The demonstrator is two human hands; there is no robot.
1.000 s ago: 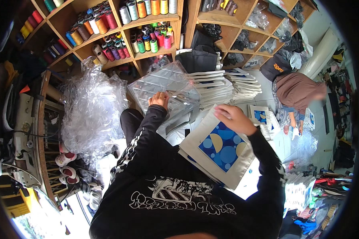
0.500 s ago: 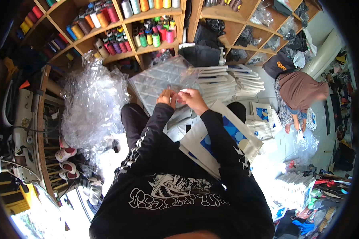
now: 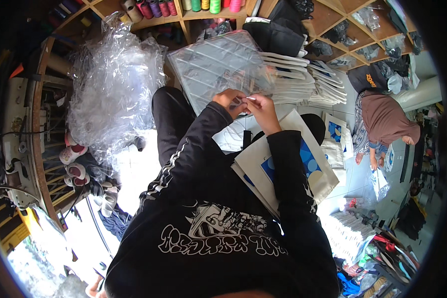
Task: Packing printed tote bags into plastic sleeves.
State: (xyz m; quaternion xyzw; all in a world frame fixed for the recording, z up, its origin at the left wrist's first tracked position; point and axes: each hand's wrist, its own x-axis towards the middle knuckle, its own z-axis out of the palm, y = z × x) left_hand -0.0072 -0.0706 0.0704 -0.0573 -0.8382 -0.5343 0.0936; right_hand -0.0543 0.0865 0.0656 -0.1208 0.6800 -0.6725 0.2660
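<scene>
A flat, clear plastic bag (image 3: 211,67) lies spread out in front of my knees. My left hand (image 3: 228,101) is closed in a pinch at its near edge. My right hand (image 3: 264,111) meets it there, fingers also pinched, with something small and white at the fingertips. Exactly what the fingertips grip is too small to make out, though the plastic edge runs right up to them. Under my right forearm, cream cloth bags (image 3: 256,161) with a blue circle print rest across my lap.
A heap of clear plastic wrapping (image 3: 116,84) stands at left. Beyond the plastic lie stacked white cloth bags (image 3: 290,82) and folded black cloth (image 3: 275,32). Thread cones (image 3: 215,6) fill a wooden shelf. Another person (image 3: 387,116) bends over bags at right; shoes (image 3: 74,154) sit at lower left.
The view has tilted down, so the shelf slides up out of it. My hands have come closer together at the plastic's edge. The other person's hands now hold a white bag lower down.
</scene>
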